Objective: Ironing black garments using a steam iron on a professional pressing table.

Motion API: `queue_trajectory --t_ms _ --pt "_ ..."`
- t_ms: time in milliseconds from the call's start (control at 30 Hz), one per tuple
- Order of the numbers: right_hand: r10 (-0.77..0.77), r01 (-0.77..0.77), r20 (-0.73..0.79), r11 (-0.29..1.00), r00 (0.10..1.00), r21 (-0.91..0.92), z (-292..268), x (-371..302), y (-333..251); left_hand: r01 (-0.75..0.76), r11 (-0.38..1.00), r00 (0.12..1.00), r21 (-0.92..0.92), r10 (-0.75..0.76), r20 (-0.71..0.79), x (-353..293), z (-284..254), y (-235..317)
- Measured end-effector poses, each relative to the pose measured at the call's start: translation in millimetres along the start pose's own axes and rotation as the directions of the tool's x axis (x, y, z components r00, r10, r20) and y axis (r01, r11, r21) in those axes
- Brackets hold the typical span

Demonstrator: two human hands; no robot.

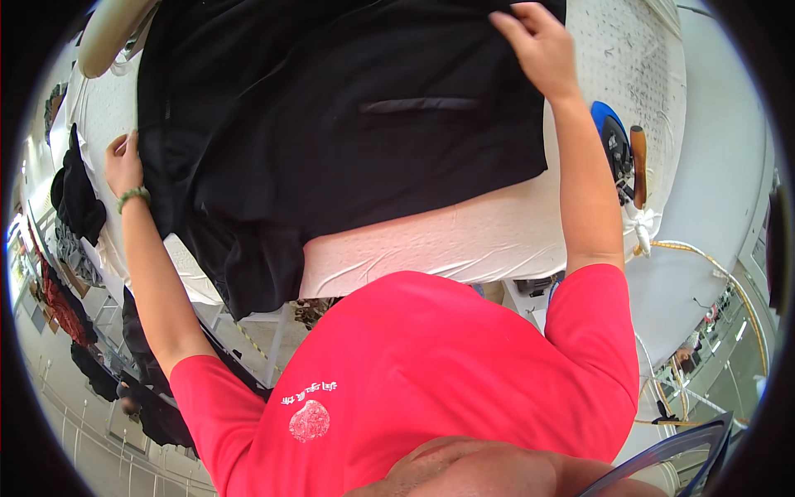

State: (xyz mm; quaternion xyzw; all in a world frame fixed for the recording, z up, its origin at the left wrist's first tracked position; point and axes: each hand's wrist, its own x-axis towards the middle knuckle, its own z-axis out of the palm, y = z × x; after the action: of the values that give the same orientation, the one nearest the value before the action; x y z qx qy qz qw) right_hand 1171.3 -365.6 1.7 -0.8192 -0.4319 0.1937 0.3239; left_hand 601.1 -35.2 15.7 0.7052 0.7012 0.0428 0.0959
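Hands: two, one left hand, one right hand. Forearms: two. Bracelet: one. Red shirt: one, with two short sleeves and one round white print. Black garment spread out: one; narrow strip on it: one. White-covered table: one. Iron, blue and black: one; wooden handle: one. Knot of white cloth: one. Pale rounded arm, upper left: one. Dark bundle, table's left edge: one. Yellowish hose: several loops, number unclear.
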Motion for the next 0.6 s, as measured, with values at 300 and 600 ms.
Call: queue_trajectory --t_ms 300,600 --pt "0.094 -0.005 -0.259 0.946 0.961 0.325 -17.6 -59.8 72.6 -0.752 0.659 0.651 -0.022 0.747 0.134 -182.3 2.7 44.5" --pt "0.072 -0.015 -0.368 0.988 0.927 0.155 -26.7 -53.3 60.6 -0.449 0.857 0.824 0.253 0.506 -0.253 -50.6 -30.7 5.9"
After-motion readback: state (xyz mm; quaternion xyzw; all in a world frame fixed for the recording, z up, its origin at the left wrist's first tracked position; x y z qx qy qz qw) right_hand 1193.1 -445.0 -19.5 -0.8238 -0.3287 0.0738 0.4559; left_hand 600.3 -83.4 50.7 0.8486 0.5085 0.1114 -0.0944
